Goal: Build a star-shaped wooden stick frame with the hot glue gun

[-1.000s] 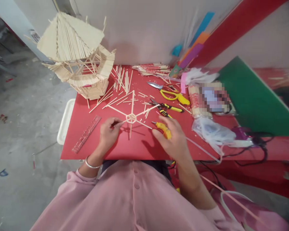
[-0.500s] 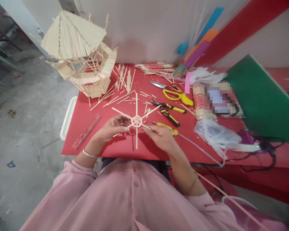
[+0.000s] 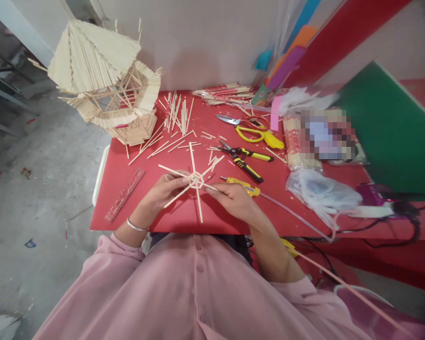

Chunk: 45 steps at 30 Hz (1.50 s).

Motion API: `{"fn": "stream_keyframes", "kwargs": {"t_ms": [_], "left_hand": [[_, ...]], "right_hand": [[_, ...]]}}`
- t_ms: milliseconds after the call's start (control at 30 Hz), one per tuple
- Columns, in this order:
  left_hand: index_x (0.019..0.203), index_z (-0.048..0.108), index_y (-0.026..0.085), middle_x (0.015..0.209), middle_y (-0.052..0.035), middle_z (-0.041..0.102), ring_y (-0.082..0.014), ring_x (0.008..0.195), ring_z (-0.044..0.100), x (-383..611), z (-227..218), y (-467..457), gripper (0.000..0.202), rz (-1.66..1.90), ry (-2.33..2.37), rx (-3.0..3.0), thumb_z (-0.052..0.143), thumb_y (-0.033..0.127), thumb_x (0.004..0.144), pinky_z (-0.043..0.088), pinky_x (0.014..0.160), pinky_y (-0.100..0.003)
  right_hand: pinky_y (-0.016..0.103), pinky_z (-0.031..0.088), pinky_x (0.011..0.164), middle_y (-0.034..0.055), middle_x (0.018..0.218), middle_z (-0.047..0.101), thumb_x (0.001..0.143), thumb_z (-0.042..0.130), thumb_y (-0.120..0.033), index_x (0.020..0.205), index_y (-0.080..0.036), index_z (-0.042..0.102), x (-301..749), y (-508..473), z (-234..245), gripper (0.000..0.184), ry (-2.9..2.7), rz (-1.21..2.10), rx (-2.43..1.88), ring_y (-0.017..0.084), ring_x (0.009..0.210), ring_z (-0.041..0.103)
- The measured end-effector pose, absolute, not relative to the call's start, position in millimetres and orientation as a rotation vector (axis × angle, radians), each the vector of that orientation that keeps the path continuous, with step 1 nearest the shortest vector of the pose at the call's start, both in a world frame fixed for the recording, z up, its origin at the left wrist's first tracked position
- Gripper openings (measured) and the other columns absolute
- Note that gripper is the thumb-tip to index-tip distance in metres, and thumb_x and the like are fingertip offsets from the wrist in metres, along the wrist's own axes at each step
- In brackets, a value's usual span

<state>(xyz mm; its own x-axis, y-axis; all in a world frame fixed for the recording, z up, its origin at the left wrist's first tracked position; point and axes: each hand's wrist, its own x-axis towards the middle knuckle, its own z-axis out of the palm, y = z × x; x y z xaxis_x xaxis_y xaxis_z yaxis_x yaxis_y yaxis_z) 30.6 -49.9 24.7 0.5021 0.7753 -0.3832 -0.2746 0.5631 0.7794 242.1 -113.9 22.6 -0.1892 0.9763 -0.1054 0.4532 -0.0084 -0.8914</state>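
A star-shaped stick frame (image 3: 196, 180), with a small hexagon at its centre and thin wooden arms spreading outward, is held between my two hands above the near part of the red table. My left hand (image 3: 170, 187) grips it at the left, its thumb pressing near the hexagon. On the other side, my right hand (image 3: 232, 197) pinches the tip of one arm between thumb and fingers. Just past that hand lies a yellow glue gun (image 3: 246, 186). Cut wooden sticks (image 3: 179, 113) are scattered beyond the frame.
A stick-built model pavilion (image 3: 106, 85) stands at the back left. Scissors (image 3: 250, 130) and black-yellow cutters (image 3: 246, 160) lie right of centre. A clear ruler (image 3: 125, 195) is at left. Plastic bags (image 3: 322, 193), stick bundles (image 3: 297, 141) and a green board (image 3: 386, 137) occupy the right.
The stick frame has turned and tilted slightly in my hands. My left thumb has moved from a lower arm up to the hexagon. The camera view has shifted a little.
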Motion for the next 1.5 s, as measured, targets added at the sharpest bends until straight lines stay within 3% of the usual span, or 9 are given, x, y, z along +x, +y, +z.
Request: {"fn": "stream_keyframes", "kwargs": {"t_ms": [233,767,900,1067,1500], "left_hand": [[0.072,0.072,0.016,0.079,-0.0051,0.075,-0.0167,0.074,0.069,37.1,24.5,-50.8,0.026,0.717,0.845,0.732,0.090,0.029,0.059,0.056,0.076,-0.030],[0.069,0.070,0.016,0.072,-0.0038,0.073,-0.0152,0.068,0.067,38.2,21.8,-46.7,0.024,0.728,0.893,0.906,0.089,0.027,0.061,0.054,0.071,-0.030],[0.069,0.068,0.015,0.071,-0.0032,0.072,-0.0146,0.068,0.068,40.3,13.8,-48.4,0.022,0.735,0.860,0.848,0.086,0.022,0.061,0.054,0.071,-0.029],[0.070,0.064,0.015,0.072,-0.0037,0.073,-0.0192,0.069,0.070,41.7,12.6,-49.3,0.023,0.704,0.782,0.811,0.084,0.021,0.062,0.059,0.069,-0.035],[0.072,0.066,0.015,0.075,-0.0037,0.073,-0.0207,0.074,0.072,40.4,10.0,-50.4,0.021,0.682,0.734,0.726,0.085,0.021,0.065,0.059,0.074,-0.037]], "right_hand": [[0.025,0.041,0.061,-0.0022,0.064,0.063,0.096,0.051,-0.057,0.075,-0.019,0.072,246.5,-113.8,19.7,0.048,-1.710,1.124,-1.495,0.013,0.061,0.053],[0.028,0.043,0.072,0.0024,0.082,0.077,0.101,0.046,-0.044,0.087,-0.023,0.076,246.5,-118.9,24.3,0.040,-1.883,0.920,-1.649,0.016,0.072,0.065],[0.028,0.043,0.069,0.0023,0.079,0.076,0.100,0.047,-0.045,0.087,-0.022,0.077,246.4,-118.5,23.4,0.040,-1.867,0.940,-1.670,0.016,0.070,0.064],[0.027,0.040,0.064,0.0011,0.071,0.072,0.099,0.048,-0.048,0.082,-0.022,0.077,246.9,-117.6,21.3,0.043,-1.829,1.010,-1.657,0.015,0.064,0.058],[0.027,0.043,0.070,0.0010,0.081,0.076,0.098,0.053,-0.042,0.092,-0.022,0.079,247.5,-115.7,12.7,0.033,-1.768,1.039,-1.612,0.015,0.073,0.065]]}}
